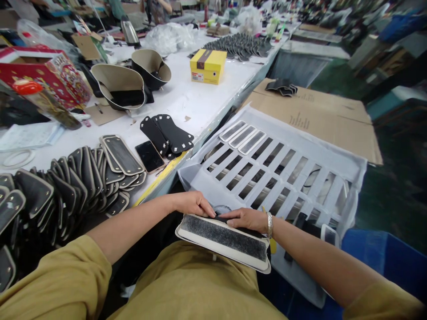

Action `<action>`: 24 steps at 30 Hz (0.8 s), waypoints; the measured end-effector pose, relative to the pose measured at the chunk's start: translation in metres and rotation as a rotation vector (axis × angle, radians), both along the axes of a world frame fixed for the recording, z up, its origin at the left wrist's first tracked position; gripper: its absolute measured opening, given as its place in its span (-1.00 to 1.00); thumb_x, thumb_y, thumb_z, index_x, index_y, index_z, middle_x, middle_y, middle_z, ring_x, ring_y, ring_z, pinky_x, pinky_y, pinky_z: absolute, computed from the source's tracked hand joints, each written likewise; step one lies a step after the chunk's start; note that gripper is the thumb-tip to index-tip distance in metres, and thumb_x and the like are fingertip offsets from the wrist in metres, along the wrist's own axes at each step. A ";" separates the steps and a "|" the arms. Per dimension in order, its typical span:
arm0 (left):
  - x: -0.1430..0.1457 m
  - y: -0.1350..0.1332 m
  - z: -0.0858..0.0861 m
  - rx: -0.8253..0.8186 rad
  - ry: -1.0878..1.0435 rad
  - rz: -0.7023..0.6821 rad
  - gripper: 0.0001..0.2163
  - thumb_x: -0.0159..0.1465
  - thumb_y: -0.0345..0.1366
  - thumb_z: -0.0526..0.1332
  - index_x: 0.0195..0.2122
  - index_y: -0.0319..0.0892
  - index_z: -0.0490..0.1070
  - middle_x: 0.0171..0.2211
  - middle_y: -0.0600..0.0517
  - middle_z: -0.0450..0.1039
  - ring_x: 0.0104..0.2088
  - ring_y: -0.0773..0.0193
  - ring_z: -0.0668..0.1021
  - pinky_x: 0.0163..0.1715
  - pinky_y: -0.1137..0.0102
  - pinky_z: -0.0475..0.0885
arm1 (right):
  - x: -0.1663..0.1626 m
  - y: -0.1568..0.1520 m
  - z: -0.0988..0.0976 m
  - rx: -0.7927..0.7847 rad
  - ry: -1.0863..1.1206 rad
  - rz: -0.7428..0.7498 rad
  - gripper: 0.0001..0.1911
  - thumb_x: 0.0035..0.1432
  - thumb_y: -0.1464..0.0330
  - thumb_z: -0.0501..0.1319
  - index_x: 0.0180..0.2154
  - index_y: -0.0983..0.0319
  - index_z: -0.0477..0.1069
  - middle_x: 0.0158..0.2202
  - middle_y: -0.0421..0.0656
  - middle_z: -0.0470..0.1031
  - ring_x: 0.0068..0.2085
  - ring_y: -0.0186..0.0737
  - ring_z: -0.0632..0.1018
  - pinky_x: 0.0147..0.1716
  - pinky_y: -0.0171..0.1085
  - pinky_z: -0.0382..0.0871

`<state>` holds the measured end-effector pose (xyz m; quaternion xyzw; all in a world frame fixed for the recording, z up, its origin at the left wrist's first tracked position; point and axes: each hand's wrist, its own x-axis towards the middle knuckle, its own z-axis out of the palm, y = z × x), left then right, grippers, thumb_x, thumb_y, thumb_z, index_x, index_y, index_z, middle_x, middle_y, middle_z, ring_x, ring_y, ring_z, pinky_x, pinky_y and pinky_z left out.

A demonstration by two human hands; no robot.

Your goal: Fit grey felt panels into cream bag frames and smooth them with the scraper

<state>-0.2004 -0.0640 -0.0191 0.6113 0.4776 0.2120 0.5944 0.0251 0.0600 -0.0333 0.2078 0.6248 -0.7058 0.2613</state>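
Observation:
Held in front of my body is a flat, dark grey panel with a cream border (227, 238), its long side running across me and its near edge tilted down. My left hand (196, 203) grips the far edge left of its middle, fingers bent over it. My right hand (246, 219), with a bracelet on the wrist, holds the same edge further right, thumb and fingers pressed close together. Under the fingertips shows a strip of black material; the undersides of both hands are hidden. Just beyond my hands is a grey slotted rack (267, 189).
Stacks of dark cream-edged pieces (80, 178) fill the table's left front. Near them are a phone (150, 156), black pieces with white tabs (171, 133), and a yellow box (207, 66). Cardboard (320, 111) lies beyond the rack; a blue bin (383, 262) stands right.

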 end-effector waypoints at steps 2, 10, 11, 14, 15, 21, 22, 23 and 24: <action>-0.001 0.001 -0.002 0.012 -0.019 -0.006 -0.76 0.12 -0.44 0.21 -0.18 -0.16 0.52 -0.12 0.02 0.50 -0.09 0.27 0.51 -0.04 0.51 0.32 | -0.004 -0.001 0.000 -0.034 -0.019 0.004 -0.36 -0.03 0.05 0.25 0.07 0.16 0.31 -0.03 -0.17 0.46 -0.04 -0.12 0.46 0.04 -0.14 0.25; -0.004 0.000 -0.009 0.064 -0.013 -0.029 -0.74 0.13 -0.44 0.19 -0.16 -0.14 0.51 -0.10 0.05 0.49 -0.10 0.30 0.51 -0.05 0.53 0.31 | -0.023 -0.005 0.002 0.100 0.084 0.125 -0.33 0.04 0.02 0.17 0.12 0.22 0.26 0.08 -0.16 0.36 0.08 -0.08 0.36 0.13 -0.17 0.10; -0.005 0.000 -0.010 0.065 -0.011 -0.030 -0.74 0.13 -0.43 0.18 -0.15 -0.14 0.51 -0.10 0.05 0.49 -0.10 0.30 0.51 -0.05 0.54 0.31 | -0.025 -0.006 0.003 0.098 0.101 0.131 -0.35 0.05 0.02 0.16 0.11 0.22 0.27 0.08 -0.17 0.37 0.07 -0.09 0.36 0.13 -0.18 0.11; -0.007 0.000 -0.011 0.068 -0.007 -0.034 -0.74 0.14 -0.40 0.19 -0.13 -0.15 0.50 -0.09 0.05 0.49 -0.10 0.30 0.51 -0.06 0.54 0.31 | -0.033 -0.008 0.004 0.068 0.129 0.153 -0.41 0.07 0.04 0.15 0.07 0.21 0.32 0.02 -0.19 0.42 0.03 -0.12 0.40 0.08 -0.20 0.16; -0.008 0.000 -0.011 0.071 -0.007 -0.036 -0.74 0.14 -0.39 0.19 -0.13 -0.16 0.50 -0.09 0.04 0.48 -0.10 0.30 0.51 -0.05 0.54 0.31 | -0.036 -0.009 0.005 0.058 0.135 0.158 -0.42 0.07 0.04 0.15 0.06 0.21 0.33 0.00 -0.20 0.43 0.01 -0.13 0.41 0.07 -0.22 0.17; -0.016 -0.006 -0.007 0.064 0.007 -0.017 -0.73 0.13 -0.40 0.21 -0.12 -0.15 0.50 -0.09 0.05 0.49 -0.10 0.29 0.51 -0.06 0.52 0.31 | -0.052 -0.016 0.002 0.054 0.085 0.124 -0.41 -0.01 0.00 0.19 -0.03 0.22 0.41 -0.20 -0.22 0.51 -0.18 -0.21 0.47 -0.09 -0.26 0.29; -0.017 -0.007 -0.006 0.058 0.011 -0.013 -0.74 0.14 -0.40 0.21 -0.13 -0.14 0.50 -0.10 0.05 0.49 -0.11 0.29 0.51 -0.07 0.53 0.31 | -0.055 -0.017 0.000 0.071 0.084 0.118 -0.41 -0.03 -0.01 0.20 -0.06 0.23 0.43 -0.23 -0.22 0.52 -0.21 -0.22 0.47 -0.11 -0.26 0.29; -0.018 -0.008 -0.005 0.052 0.015 -0.009 -0.74 0.14 -0.39 0.21 -0.13 -0.14 0.50 -0.11 0.06 0.50 -0.12 0.30 0.51 -0.07 0.53 0.32 | -0.059 -0.019 -0.001 0.094 0.089 0.116 -0.42 -0.05 -0.02 0.21 -0.08 0.23 0.45 -0.26 -0.23 0.52 -0.24 -0.22 0.46 -0.13 -0.26 0.29; -0.019 -0.009 -0.004 0.048 0.019 -0.006 -0.75 0.14 -0.39 0.20 -0.14 -0.14 0.50 -0.12 0.07 0.50 -0.13 0.30 0.52 -0.08 0.53 0.32 | -0.062 -0.020 -0.002 0.121 0.093 0.120 -0.43 -0.07 -0.02 0.22 -0.11 0.22 0.47 -0.29 -0.24 0.52 -0.26 -0.23 0.46 -0.15 -0.26 0.30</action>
